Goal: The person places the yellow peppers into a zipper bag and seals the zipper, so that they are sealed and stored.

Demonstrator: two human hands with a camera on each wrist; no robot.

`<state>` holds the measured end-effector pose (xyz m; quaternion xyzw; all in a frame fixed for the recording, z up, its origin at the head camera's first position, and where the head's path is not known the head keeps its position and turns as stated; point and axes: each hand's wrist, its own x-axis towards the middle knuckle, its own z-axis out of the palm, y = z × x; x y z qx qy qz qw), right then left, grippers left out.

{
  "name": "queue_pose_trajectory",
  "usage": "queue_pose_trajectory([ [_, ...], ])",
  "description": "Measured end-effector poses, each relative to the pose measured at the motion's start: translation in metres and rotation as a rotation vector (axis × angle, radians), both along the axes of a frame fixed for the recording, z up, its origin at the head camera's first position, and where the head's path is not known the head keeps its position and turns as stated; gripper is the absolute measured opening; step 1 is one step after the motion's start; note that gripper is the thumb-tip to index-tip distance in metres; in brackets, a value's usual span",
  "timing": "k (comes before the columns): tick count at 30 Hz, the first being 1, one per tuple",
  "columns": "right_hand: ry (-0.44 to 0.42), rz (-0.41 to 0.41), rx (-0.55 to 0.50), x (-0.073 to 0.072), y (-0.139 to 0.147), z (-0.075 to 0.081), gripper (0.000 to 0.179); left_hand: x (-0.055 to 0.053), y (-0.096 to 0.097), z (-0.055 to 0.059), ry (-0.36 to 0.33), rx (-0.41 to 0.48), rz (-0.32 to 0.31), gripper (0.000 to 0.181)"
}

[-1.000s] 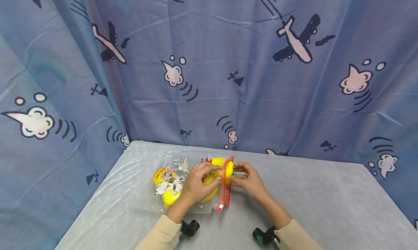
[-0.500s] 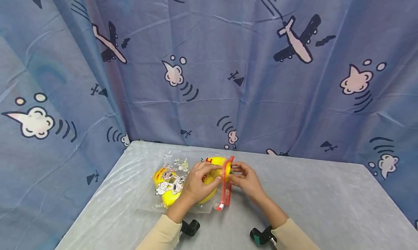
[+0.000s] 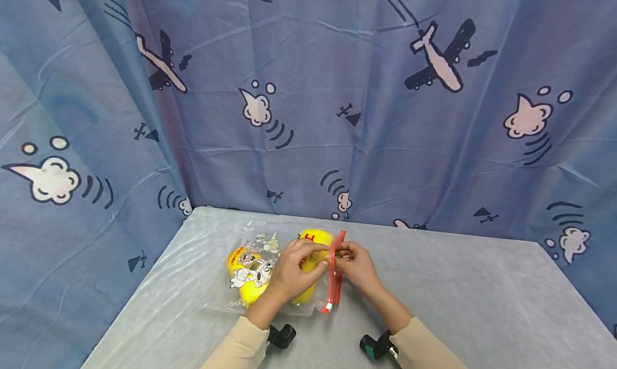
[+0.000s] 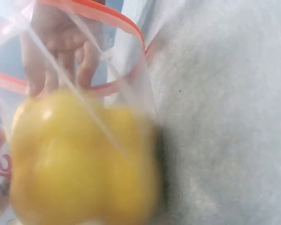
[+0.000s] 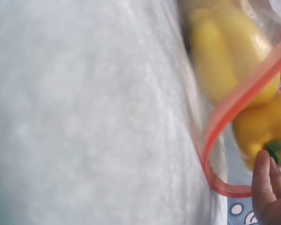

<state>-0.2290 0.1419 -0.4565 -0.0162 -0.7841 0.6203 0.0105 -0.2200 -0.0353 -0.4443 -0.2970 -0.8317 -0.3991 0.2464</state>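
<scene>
A clear zip bag (image 3: pixel 336 291) with a red zip edge and cartoon print lies on the table, its mouth facing right. Yellow bell peppers (image 3: pixel 315 236) show through the plastic. In the right wrist view one bell pepper (image 5: pixel 253 136) has its green stem (image 5: pixel 273 147) turned to the mouth, beside another yellow pepper (image 5: pixel 215 51). My left hand (image 3: pixel 295 267) lies over the bag, holding its mouth near the zip. My right hand (image 3: pixel 356 264) reaches into the mouth, its fairly straight fingers (image 5: pixel 261 176) touching the pepper by the stem. The left wrist view shows a blurred yellow pepper (image 4: pixel 70 154) up close.
More yellow produce (image 3: pixel 250 291) sits at the bag's closed left end. A pale cloth (image 3: pixel 458 294) covers the table. Behind it hangs a blue curtain (image 3: pixel 299 171) with printed planes. Black wrist devices (image 3: pixel 281 336) sit by both sleeves.
My right hand has moved left, pushing the stem-end pepper from the mouth deeper into the bag. My left hand has stayed in place.
</scene>
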Motion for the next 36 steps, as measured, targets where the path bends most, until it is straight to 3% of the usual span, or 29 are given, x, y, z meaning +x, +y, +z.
queue_pose_trajectory([
  [9, -0.022, 0.103, 0.004, 0.003, 0.008, -0.001, 0.031, 0.001, -0.001, -0.002, -0.042, -0.015, 0.009, 0.027],
  [15, -0.026, 0.114, 0.072, 0.011, 0.022, 0.004, 0.031, 0.001, -0.001, -0.004, -0.043, -0.04, 0.031, 0.027],
  [19, -0.004, 0.12, 0.087, 0.021, 0.032, 0.008, 0.029, 0.001, 0.0, -0.005, -0.037, -0.079, 0.054, 0.026],
  [24, -0.025, 0.132, 0.096, 0.038, 0.042, 0.011, 0.027, 0.002, 0.001, -0.006, 0.027, -0.131, 0.064, 0.026],
  [29, -0.002, 0.207, 0.098, 0.058, 0.047, 0.016, 0.028, 0.004, 0.0, -0.003, 0.069, -0.17, 0.064, 0.026],
  [36, 0.001, 0.323, 0.072, 0.084, 0.044, 0.018, 0.028, 0.024, -0.009, 0.002, 0.068, -0.215, 0.002, 0.024],
])
